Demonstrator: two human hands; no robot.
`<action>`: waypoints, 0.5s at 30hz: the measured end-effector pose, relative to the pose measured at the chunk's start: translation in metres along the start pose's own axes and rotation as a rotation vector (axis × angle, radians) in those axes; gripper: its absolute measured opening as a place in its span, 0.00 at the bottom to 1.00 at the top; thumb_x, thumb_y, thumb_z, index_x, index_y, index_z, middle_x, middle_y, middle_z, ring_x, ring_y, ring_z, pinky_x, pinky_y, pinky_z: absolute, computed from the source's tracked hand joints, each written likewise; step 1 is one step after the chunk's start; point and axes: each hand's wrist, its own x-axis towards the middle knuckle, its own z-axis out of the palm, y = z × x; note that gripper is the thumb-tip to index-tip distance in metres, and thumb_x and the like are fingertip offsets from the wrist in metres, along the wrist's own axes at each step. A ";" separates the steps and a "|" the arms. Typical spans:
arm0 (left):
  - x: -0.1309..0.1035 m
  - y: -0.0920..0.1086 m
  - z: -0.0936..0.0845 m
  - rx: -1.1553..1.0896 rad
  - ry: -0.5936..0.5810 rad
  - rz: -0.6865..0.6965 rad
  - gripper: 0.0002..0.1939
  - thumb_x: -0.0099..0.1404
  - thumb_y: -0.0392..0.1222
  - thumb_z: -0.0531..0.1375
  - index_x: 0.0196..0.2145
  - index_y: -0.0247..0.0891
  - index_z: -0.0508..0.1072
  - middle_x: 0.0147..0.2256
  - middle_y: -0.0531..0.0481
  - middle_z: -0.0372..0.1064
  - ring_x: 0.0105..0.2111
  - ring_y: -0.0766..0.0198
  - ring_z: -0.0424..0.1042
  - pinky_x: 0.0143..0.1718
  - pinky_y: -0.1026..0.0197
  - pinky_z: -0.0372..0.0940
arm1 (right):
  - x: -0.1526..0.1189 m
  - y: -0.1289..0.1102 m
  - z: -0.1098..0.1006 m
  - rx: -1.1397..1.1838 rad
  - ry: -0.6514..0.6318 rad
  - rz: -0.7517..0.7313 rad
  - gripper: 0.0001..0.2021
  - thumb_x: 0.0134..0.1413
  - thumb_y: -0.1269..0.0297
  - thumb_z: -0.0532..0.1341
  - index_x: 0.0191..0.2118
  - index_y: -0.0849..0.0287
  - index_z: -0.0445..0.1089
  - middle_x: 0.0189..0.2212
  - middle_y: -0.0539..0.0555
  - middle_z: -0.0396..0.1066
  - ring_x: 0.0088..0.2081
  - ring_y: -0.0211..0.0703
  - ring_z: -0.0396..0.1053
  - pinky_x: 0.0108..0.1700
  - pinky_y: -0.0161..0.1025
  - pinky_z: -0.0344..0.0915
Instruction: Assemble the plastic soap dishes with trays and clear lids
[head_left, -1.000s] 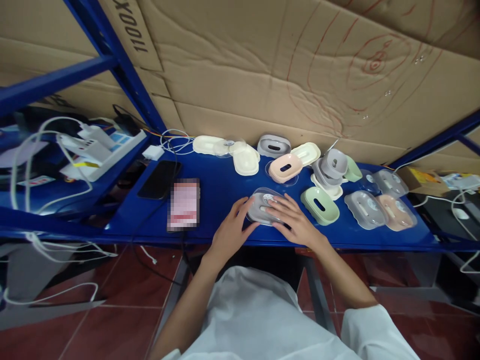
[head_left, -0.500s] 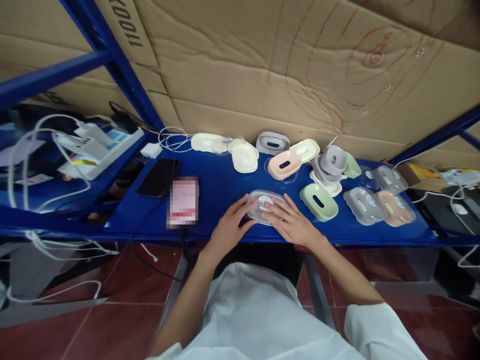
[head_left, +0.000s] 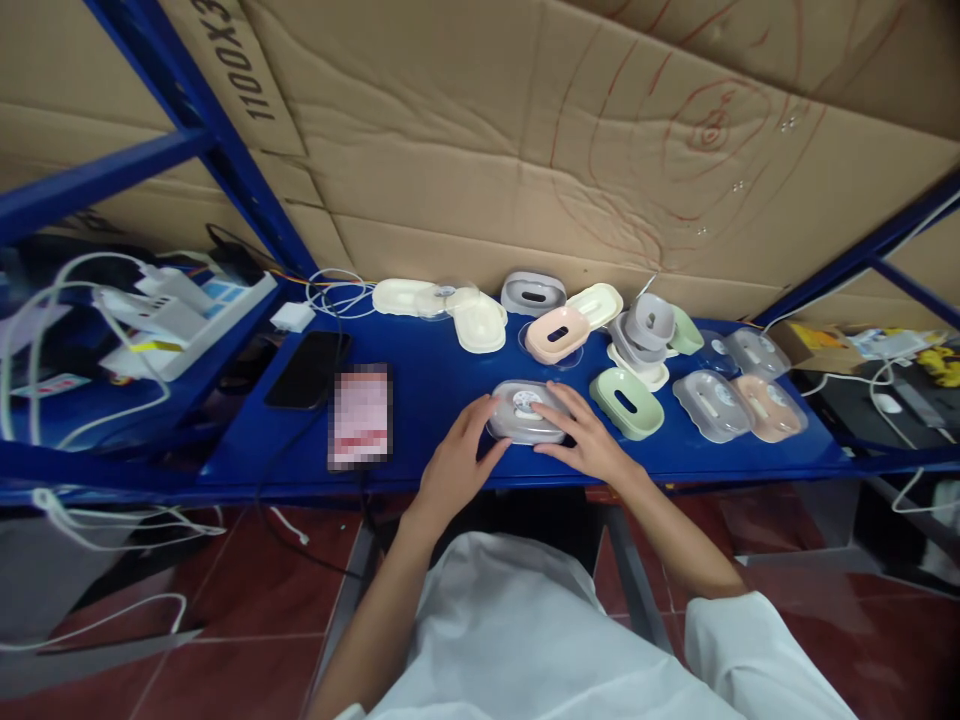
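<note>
A grey soap box (head_left: pixel 525 428) with a clear lid and a round white sticker sits on the blue table in front of me. My left hand (head_left: pixel 459 455) grips its left end, thumb at the near side and fingers at the far side. From the right, my right hand (head_left: pixel 591 440) holds the other end with thumb and fingers curved around it. Just right of that hand stands a green soap dish (head_left: pixel 628 403) with a slot in its base. Beyond the box are a peach dish (head_left: pixel 556 335) resting over a clear lid, and a grey dish (head_left: pixel 533 294).
Cream trays (head_left: pixel 480 322) lie at the back. Stacked grey dishes (head_left: pixel 649 325) stand right of centre, and lidded grey (head_left: pixel 712 405) and peach boxes (head_left: pixel 769 408) farther right. A black phone (head_left: pixel 309 370), a pixelated device (head_left: pixel 360 418) and cables are on the left.
My right hand's fingers have drawn back from over the lid's middle to the right end of the soap box. My left hand stays at the left end. The view has shifted slightly.
</note>
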 end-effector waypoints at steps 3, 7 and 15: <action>0.001 0.003 -0.001 -0.019 0.007 -0.040 0.33 0.77 0.50 0.60 0.74 0.48 0.55 0.68 0.39 0.65 0.65 0.50 0.71 0.64 0.46 0.71 | -0.009 0.005 -0.020 -0.053 0.165 0.045 0.34 0.66 0.52 0.68 0.74 0.45 0.62 0.74 0.61 0.58 0.73 0.63 0.60 0.71 0.63 0.64; 0.001 0.005 -0.001 0.038 -0.021 -0.062 0.29 0.78 0.51 0.58 0.72 0.49 0.60 0.66 0.42 0.67 0.65 0.50 0.71 0.62 0.47 0.73 | -0.045 0.046 -0.080 -0.310 0.389 0.244 0.33 0.65 0.49 0.68 0.73 0.47 0.64 0.73 0.63 0.59 0.72 0.65 0.62 0.71 0.64 0.63; 0.001 0.004 0.006 0.149 0.006 0.010 0.20 0.79 0.49 0.57 0.63 0.44 0.72 0.62 0.43 0.72 0.62 0.51 0.73 0.63 0.48 0.72 | -0.219 0.189 -0.211 -0.981 0.828 0.903 0.47 0.53 0.31 0.68 0.65 0.68 0.73 0.59 0.84 0.68 0.63 0.77 0.70 0.59 0.67 0.67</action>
